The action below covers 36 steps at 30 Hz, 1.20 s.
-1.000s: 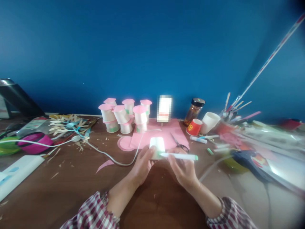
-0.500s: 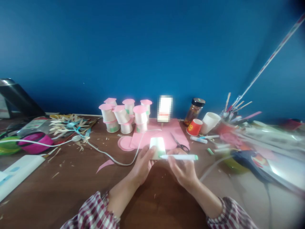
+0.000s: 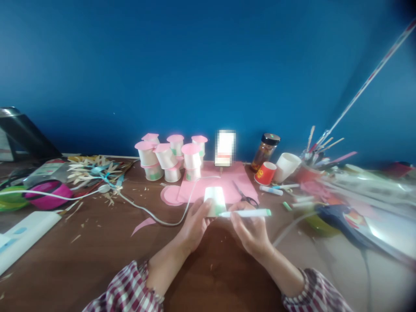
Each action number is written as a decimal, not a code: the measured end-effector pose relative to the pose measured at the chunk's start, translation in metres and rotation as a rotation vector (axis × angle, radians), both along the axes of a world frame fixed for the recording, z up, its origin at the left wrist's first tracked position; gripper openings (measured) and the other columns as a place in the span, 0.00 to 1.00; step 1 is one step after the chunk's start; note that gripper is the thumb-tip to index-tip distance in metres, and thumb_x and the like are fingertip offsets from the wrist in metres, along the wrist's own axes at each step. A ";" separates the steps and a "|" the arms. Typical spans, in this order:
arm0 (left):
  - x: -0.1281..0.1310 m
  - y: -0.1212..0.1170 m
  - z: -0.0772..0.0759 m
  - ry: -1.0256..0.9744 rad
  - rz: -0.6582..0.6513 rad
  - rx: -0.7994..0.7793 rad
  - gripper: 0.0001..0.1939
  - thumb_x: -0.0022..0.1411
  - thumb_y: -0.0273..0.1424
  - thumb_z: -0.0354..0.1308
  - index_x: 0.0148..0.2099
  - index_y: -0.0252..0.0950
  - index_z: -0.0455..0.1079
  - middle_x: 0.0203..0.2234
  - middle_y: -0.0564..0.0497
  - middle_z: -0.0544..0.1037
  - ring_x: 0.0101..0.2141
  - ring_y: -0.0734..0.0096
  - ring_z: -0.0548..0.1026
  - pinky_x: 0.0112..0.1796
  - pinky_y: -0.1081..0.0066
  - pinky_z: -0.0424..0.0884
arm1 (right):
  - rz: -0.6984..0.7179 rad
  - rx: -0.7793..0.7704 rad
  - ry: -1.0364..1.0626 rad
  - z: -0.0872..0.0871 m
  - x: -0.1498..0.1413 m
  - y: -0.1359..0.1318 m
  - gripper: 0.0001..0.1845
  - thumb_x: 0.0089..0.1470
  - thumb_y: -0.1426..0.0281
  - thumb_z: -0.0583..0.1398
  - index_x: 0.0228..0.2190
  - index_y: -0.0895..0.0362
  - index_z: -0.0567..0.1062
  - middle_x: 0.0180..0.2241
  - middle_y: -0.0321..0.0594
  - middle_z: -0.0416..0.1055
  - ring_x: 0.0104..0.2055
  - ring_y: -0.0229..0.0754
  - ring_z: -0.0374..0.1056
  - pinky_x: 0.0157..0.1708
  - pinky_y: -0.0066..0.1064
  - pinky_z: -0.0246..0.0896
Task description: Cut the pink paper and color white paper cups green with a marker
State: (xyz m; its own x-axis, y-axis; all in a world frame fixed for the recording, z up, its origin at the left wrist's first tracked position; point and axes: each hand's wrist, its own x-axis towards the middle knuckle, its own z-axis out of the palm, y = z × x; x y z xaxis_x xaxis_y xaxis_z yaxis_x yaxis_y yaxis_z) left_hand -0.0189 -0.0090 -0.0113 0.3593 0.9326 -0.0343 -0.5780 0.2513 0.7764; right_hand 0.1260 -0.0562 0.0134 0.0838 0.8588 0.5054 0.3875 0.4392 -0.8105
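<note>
My left hand [image 3: 197, 219] is closed round a white paper cup [image 3: 215, 197], thumb on its side, above the front edge of the pink paper [image 3: 224, 184]. Green colouring shows on the cup's lower part. Between the fingers of my right hand [image 3: 248, 229] lies a white marker [image 3: 250, 213] with a green end. Its tip touches, or almost touches, the green patch on the cup. Black-handled scissors [image 3: 249, 200] rest on the pink paper just beyond my right hand.
Several stacked white cups with pink paper tops [image 3: 167, 156] stand behind to the left. A red cup [image 3: 265, 173], a jar [image 3: 264, 151] and a glue gun [image 3: 341, 221] are on the right. A white cable [image 3: 156, 219] crosses the table beside my left hand.
My right hand and the marker have shifted very slightly, with the marker's rear end a little higher. My left hand and the cup look unmoved.
</note>
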 end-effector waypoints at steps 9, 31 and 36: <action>0.000 -0.001 0.002 0.014 0.000 -0.017 0.11 0.57 0.36 0.60 0.39 0.35 0.71 0.32 0.50 0.76 0.37 0.67 0.73 0.42 0.68 0.66 | -0.011 -0.016 -0.013 0.006 0.000 -0.001 0.06 0.54 0.71 0.57 0.27 0.57 0.71 0.23 0.37 0.69 0.26 0.39 0.66 0.23 0.27 0.60; 0.000 -0.002 0.003 0.091 -0.009 -0.002 0.12 0.58 0.36 0.59 0.44 0.38 0.71 0.37 0.49 0.77 0.40 0.67 0.73 0.45 0.68 0.65 | 0.073 -0.068 -0.084 0.009 0.002 0.000 0.06 0.54 0.70 0.56 0.26 0.57 0.70 0.22 0.37 0.67 0.24 0.38 0.64 0.21 0.26 0.58; 0.001 -0.003 0.003 0.049 0.027 -0.063 0.12 0.56 0.35 0.61 0.43 0.38 0.70 0.36 0.50 0.77 0.40 0.67 0.74 0.45 0.68 0.65 | 0.039 -0.050 -0.098 0.008 0.005 0.001 0.06 0.54 0.71 0.56 0.25 0.57 0.70 0.21 0.36 0.67 0.23 0.37 0.62 0.21 0.25 0.57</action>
